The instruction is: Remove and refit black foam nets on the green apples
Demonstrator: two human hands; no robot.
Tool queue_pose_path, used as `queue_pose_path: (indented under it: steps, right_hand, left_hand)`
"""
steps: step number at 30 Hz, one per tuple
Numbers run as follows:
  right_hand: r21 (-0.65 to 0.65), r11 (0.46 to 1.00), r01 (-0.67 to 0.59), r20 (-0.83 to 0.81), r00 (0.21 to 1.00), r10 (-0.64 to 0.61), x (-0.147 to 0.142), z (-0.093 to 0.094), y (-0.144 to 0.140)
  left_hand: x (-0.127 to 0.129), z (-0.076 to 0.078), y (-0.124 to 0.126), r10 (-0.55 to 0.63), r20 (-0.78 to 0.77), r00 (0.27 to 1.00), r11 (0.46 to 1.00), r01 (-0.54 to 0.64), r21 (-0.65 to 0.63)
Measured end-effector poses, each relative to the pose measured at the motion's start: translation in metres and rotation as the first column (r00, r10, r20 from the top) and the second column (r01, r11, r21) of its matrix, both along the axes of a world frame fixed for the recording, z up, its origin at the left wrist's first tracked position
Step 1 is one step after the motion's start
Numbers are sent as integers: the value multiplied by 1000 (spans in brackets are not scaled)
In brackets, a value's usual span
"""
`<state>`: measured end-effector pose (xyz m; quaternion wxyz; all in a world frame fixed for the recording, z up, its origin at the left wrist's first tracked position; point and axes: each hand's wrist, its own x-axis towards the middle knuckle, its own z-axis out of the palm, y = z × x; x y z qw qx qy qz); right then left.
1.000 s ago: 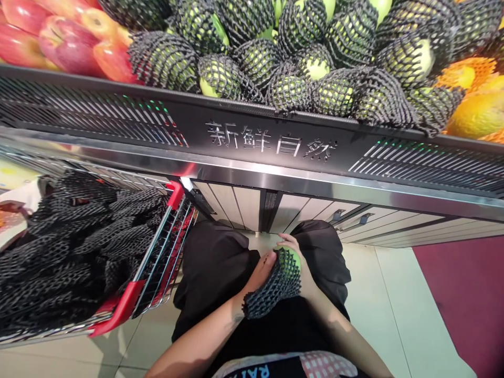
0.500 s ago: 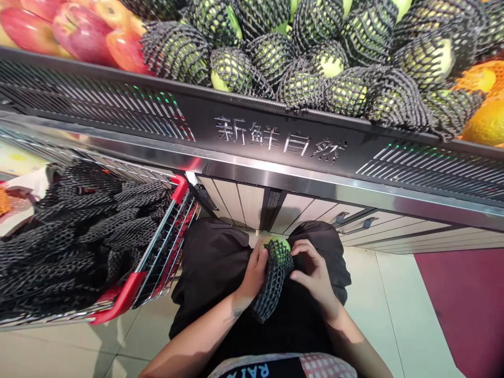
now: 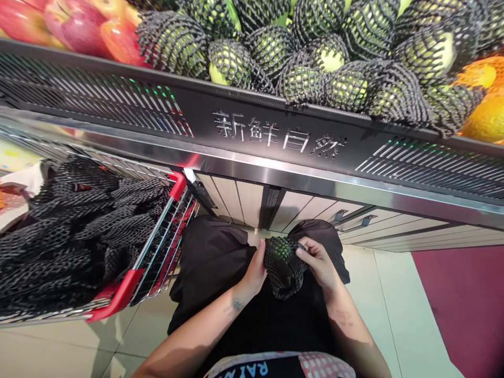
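The netted fruit (image 3: 281,257) sits between both hands; the cart (image 3: 129,281) lies at nine o'clock, the display shelf (image 3: 275,139) at twelve.

A grocery shop: a produce shelf (image 3: 275,139) piled with netted fruit (image 3: 303,79), beside a shopping cart (image 3: 129,283).

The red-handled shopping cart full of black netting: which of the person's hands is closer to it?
Left. The left hand is on the cart's side of the netted green fruit; the right hand grips the fruit's far side.

Left hand (image 3: 255,268), right hand (image 3: 319,262), fingers curled.
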<state>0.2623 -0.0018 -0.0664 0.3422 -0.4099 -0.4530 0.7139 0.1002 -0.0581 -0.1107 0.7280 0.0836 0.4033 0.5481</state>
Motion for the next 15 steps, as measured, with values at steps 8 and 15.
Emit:
queue_pose_path:
  steps: [8,15]
  right_hand:
    - [-68,981,179,-61,981,-183,-32,-27,26]
    - [-270,963,-3,-220,974,-59,-47,-110,16]
  left_hand:
    - [-1,-9,-4,-145,-302,942,984,107,-140]
    - [-15,-27,15,-1,-455,890,987,-72,-142]
